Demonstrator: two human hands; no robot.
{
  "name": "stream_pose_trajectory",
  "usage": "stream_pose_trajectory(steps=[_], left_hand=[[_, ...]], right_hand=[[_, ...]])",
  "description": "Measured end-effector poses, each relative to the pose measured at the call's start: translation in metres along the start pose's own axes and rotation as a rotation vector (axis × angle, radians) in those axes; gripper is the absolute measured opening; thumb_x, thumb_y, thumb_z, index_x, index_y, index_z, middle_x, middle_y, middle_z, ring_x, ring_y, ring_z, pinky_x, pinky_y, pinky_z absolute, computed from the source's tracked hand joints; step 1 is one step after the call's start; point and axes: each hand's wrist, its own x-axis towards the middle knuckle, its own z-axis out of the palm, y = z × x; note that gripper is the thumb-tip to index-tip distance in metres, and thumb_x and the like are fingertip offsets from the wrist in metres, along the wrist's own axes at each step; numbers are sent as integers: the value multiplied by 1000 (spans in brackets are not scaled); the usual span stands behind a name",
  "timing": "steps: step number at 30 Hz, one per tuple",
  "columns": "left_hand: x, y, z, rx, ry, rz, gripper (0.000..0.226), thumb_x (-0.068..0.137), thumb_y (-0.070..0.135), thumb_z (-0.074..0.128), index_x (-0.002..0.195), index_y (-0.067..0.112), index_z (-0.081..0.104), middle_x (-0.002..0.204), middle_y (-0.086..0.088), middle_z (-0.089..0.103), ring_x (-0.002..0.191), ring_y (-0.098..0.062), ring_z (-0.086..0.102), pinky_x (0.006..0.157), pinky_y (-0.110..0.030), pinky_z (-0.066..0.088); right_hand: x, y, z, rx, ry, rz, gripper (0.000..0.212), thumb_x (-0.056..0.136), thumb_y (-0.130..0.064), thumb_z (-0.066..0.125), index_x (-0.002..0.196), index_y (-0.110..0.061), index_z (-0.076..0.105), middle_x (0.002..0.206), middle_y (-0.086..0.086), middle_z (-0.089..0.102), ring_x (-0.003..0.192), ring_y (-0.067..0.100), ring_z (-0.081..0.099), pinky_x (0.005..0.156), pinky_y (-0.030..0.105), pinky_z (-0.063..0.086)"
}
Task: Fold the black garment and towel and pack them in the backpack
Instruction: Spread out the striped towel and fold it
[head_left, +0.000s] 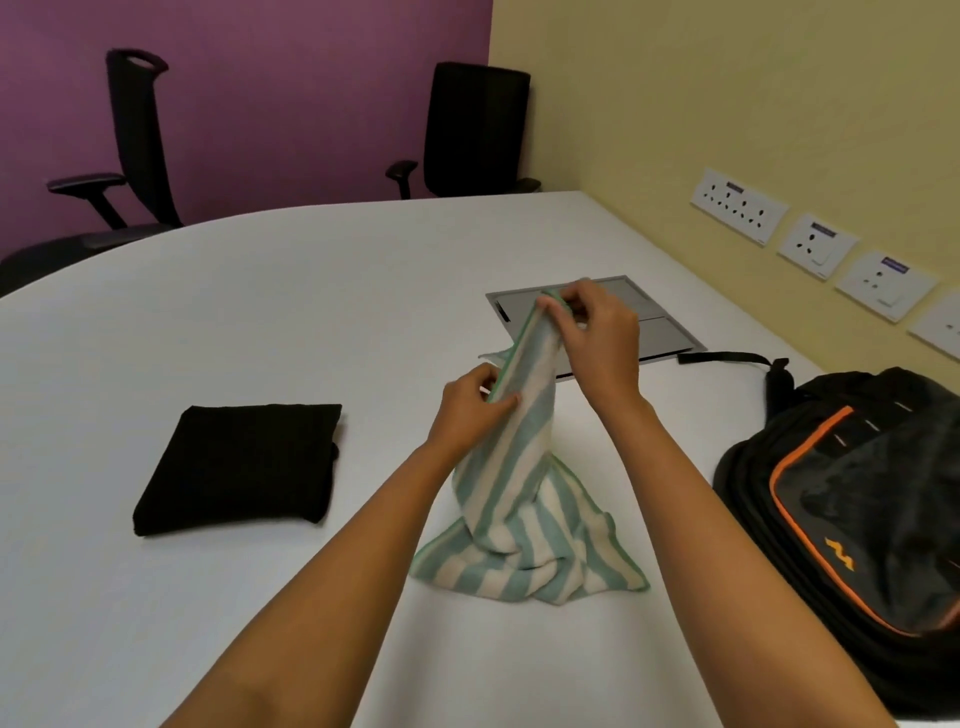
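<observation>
The black garment (239, 467) lies folded into a flat rectangle on the white table (260, 291), left of centre. A green-and-white striped towel (524, 509) hangs from both hands, its lower part crumpled on the table. My left hand (475, 410) pinches the towel's green edge lower down. My right hand (597, 338) pinches the same edge at its top corner, higher and farther away. The black backpack (862, 519) with orange trim lies on the table at the right, its strap stretched toward the back.
A grey cable hatch (660, 322) is set into the table behind the hands. Two black office chairs (140, 150) (475, 130) stand beyond the far edge. Wall sockets (737, 205) line the yellow wall at the right.
</observation>
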Motion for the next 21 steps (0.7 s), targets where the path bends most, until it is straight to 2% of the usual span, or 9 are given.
stream_pose_trajectory(steps=[3,5,7,9,13,15,18,20,21], left_hand=[[-13,-5,5,34,-36,-31,22,87,25,64,102,10,60,91,0,59,77,-15,54,59,-17,42],[-19,-11,4,50,-3,-78,20,87,24,64,102,12,61,90,-2,60,78,-17,54,58,-17,40],[-23,-18,-5,79,68,-135,16,85,23,64,99,15,66,89,-5,64,81,-20,55,58,-24,38],[-23,-23,-22,104,159,-214,17,84,23,65,100,17,69,94,-9,67,90,-26,60,67,-26,41],[-15,-20,-66,214,322,-355,22,86,21,61,106,23,70,110,-14,66,107,-34,59,86,-36,47],[-9,-15,-88,261,406,-368,24,86,19,59,106,23,71,113,-15,65,107,-35,59,87,-37,47],[0,-3,-113,291,503,-401,29,90,14,51,112,18,69,119,-16,62,109,-37,57,88,-37,45],[8,6,-124,248,539,-379,34,91,9,46,116,17,67,123,-15,61,111,-36,57,88,-35,44],[12,12,-128,228,552,-348,36,91,7,44,117,18,67,123,-13,61,110,-35,57,87,-33,44]], right_hand=[[8,-21,-17,92,129,12,28,92,-35,58,86,-8,58,76,-3,57,68,7,48,60,15,37],[15,-29,-32,136,235,-1,27,94,-31,56,87,-5,57,75,-4,54,65,4,44,59,14,34],[22,-29,-48,157,346,20,28,95,-30,54,88,-3,56,71,-10,49,62,4,42,57,12,31],[26,-22,-62,153,443,76,28,96,-32,51,90,-5,54,67,-16,45,55,2,41,54,13,30],[21,5,-83,180,501,268,22,100,-35,42,92,-15,41,60,-11,39,48,1,37,54,26,29],[16,22,-92,139,386,355,28,100,-41,39,99,-13,45,67,-8,46,60,7,45,61,28,33],[6,40,-103,-20,-18,315,50,88,-51,56,118,-12,46,97,-1,56,87,19,54,74,35,42],[3,51,-105,-147,-253,290,59,79,-49,69,119,-13,44,99,0,55,87,22,52,71,37,41],[5,57,-104,-219,-306,263,55,77,-48,71,112,-13,46,94,0,54,84,23,51,67,36,39]])
